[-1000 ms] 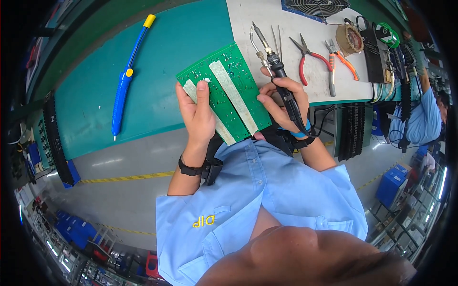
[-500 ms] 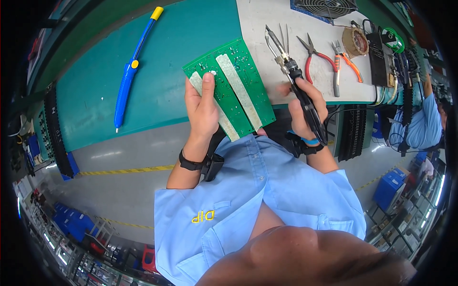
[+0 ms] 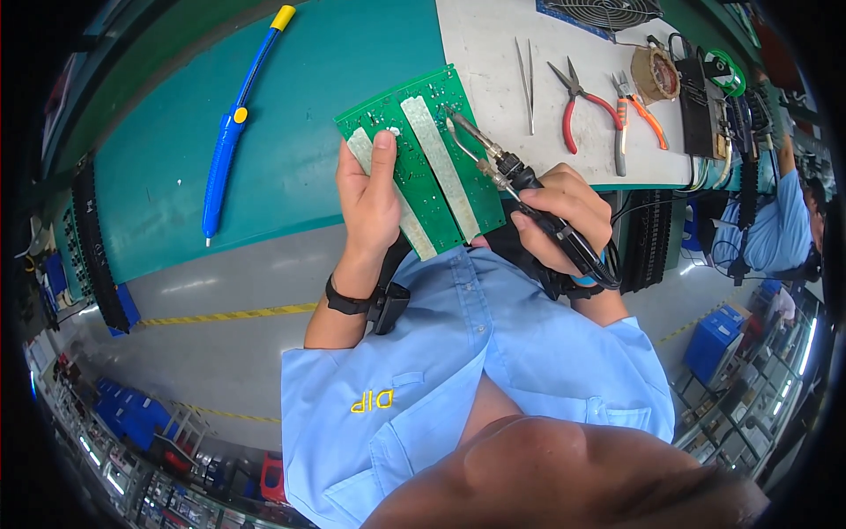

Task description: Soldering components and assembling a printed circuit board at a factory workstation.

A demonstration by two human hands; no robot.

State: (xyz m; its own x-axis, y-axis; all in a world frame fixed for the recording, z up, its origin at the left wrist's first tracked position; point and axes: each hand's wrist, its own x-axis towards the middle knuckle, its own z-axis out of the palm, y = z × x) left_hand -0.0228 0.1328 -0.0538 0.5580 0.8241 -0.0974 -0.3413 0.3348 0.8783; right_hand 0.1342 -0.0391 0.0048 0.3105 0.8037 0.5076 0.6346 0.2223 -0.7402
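My left hand [image 3: 370, 189] grips a green circuit board [image 3: 412, 167] by its left edge, thumb on the upper face and the other fingers behind it. Two pale strips of tape [image 3: 434, 154] run lengthwise over the board, among many small solder points. In my right hand [image 3: 568, 212] is a black-handled soldering iron [image 3: 551, 227] with a thin metal feed tube [image 3: 471, 150] alongside its tip. The tip reaches the upper right part of the board, right of the middle strip; whether it touches is too small to tell.
A blue desoldering pump [image 3: 227, 145] lies on the green mat [image 3: 308, 106]. Tweezers [image 3: 527, 84], red-handled pliers [image 3: 577, 101] and orange-handled cutters [image 3: 639, 115] lie on the white surface. Behind are a fan [image 3: 608, 12] and a green wire spool [image 3: 724, 75]. Another person [image 3: 775, 225] sits far right.
My right hand has turned the soldering iron leftward and brought its tip from beside the board to over it. The tweezers now show fully. My left hand and the board have barely shifted.
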